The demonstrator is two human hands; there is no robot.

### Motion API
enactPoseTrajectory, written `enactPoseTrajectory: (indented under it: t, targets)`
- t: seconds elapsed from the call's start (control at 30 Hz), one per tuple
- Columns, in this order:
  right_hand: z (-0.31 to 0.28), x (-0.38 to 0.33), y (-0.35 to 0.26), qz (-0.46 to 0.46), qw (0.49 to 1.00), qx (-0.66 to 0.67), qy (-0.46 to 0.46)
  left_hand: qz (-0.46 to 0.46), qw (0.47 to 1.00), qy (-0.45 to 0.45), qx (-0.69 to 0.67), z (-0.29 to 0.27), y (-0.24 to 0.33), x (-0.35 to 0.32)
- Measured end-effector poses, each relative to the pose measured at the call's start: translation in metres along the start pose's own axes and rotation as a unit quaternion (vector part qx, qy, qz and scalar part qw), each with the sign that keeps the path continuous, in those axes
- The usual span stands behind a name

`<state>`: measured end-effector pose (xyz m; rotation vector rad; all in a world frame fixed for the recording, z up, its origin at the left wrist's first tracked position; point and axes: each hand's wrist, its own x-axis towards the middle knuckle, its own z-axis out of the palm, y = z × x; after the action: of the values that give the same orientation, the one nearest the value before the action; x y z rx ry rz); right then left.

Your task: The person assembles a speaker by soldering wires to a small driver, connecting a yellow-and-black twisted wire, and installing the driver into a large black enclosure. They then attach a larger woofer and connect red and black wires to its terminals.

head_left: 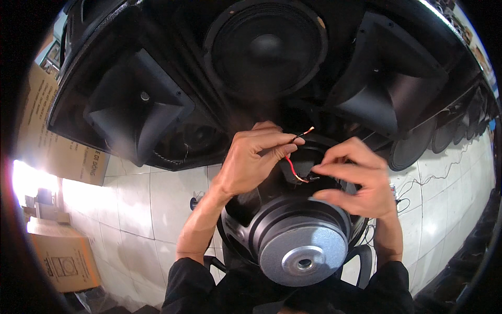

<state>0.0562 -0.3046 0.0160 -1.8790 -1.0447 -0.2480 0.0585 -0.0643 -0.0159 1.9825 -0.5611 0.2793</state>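
Note:
My left hand (pixel 256 154) pinches a black wire (pixel 299 138) between thumb and fingertips, and its stripped copper end sticks out up and to the right. A red wire (pixel 291 166) runs down from beneath that hand to a terminal (pixel 309 179) on the loudspeaker driver, its bare copper touching there. My right hand (pixel 361 180), slightly blurred, hovers just right of the terminal with thumb and fingers apart; nothing shows between them. The driver's round grey magnet (pixel 303 256) faces up near my body, and its black frame (pixel 235 222) lies below both hands.
A big black speaker cabinet stands beyond my hands, with a woofer cone (pixel 266 52) and horns (pixel 141 99) on both sides. Cardboard boxes (pixel 68 256) sit at the left. Thin cables (pixel 429 183) trail across the tiled floor (pixel 136 209) at the right.

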Motion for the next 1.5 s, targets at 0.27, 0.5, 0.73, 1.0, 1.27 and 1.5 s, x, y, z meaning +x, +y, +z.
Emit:
enactPoseTrajectory:
  t: [0.27,0.5,0.73,1.0,1.27,1.5]
  targets:
    - [0.000,0.009,0.017,-0.024,0.993,-0.109,0.028,-0.009,0.975,-0.218,-0.040,-0.018,0.006,0.016]
    - [0.010,-0.017,0.025,0.006,0.992,-0.124,-0.022,-0.105,0.945,-0.289,-0.108,-0.019,0.000,0.026]
    - [0.009,-0.028,0.022,0.014,0.985,-0.163,-0.047,-0.115,0.927,-0.335,-0.125,-0.008,-0.006,0.042]
    - [0.004,-0.021,0.014,-0.023,0.972,-0.212,-0.095,-0.127,0.923,-0.337,-0.134,-0.004,-0.011,0.041]
    - [0.004,-0.016,0.010,-0.068,0.964,-0.225,-0.123,-0.122,0.923,-0.334,-0.148,-0.004,-0.013,0.036]
    - [0.009,-0.014,0.007,-0.125,0.950,-0.264,-0.114,-0.112,0.935,-0.286,-0.177,-0.003,-0.013,0.031]
